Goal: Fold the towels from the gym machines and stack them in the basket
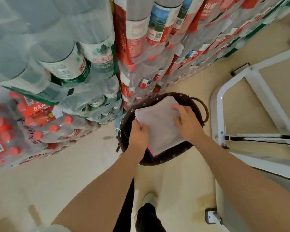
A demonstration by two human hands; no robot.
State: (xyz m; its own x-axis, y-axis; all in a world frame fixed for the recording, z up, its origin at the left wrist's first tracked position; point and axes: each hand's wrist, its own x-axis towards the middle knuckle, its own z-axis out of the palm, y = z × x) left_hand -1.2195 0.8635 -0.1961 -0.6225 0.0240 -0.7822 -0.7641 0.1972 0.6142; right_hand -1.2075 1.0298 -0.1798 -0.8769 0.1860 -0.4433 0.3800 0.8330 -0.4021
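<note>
Bent over the dark woven basket [182, 149] on the pale floor [84, 166], I set a folded grey towel [159, 124] on top of the stack inside it, a pink edge [150, 150] of another folded piece showing just beneath at the near corner. My left hand [138, 135] holds the towel's left edge, fingers curled under it and thumb on top, while my right hand [186, 122] lies flat across the right side with fingers spread and relaxed, pressing the cloth down. The basket sits close against shrink-wrapped packs of bottled water [94, 64] stacked high to the left and behind; a white metal machine frame [251, 91] stands just to the right, apart from the basket's handle [203, 106]. By my reading, the step in hand is seating this towel squarely: the fold looks neat, but the towel lies turned a little against the round rim, so I should keep the flat palm steady as an anchor, draw the left fingers out sideways without dragging the layer along, then smooth from centre to edge so the corners line up with the piece below. Pulling the gripping hand out too quickly could open the fold or tip the stack towards the near side. How many towels lie below I cannot tell.
</note>
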